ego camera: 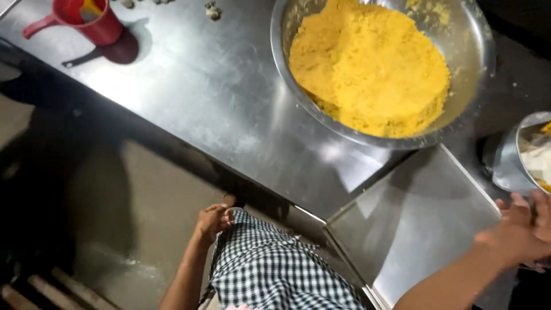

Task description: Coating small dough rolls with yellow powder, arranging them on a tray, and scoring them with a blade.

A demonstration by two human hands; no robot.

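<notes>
My left hand (pixel 213 221) is low beside my body, just below the table's front edge, its fingers curled on the top of a black-and-white checkered cloth (pixel 275 270) at my waist. My right hand (pixel 519 232) reaches out at the right edge of the view, over the corner of a flat steel tray (pixel 413 224). Its fingertips are at the lower rim of a small steel vessel (pixel 511 163). The hand is blurred and partly cut off, so its grip is unclear. A big steel bowl (pixel 476 63) of yellow crumbly mix (pixel 373 69) stands further back.
A steel table (pixel 201 86) runs diagonally across the view, with a red mug (pixel 97 23) at its far left and small scraps (pixel 212 10) near the back. Below the table's edge lies a dark brownish floor (pixel 115 201).
</notes>
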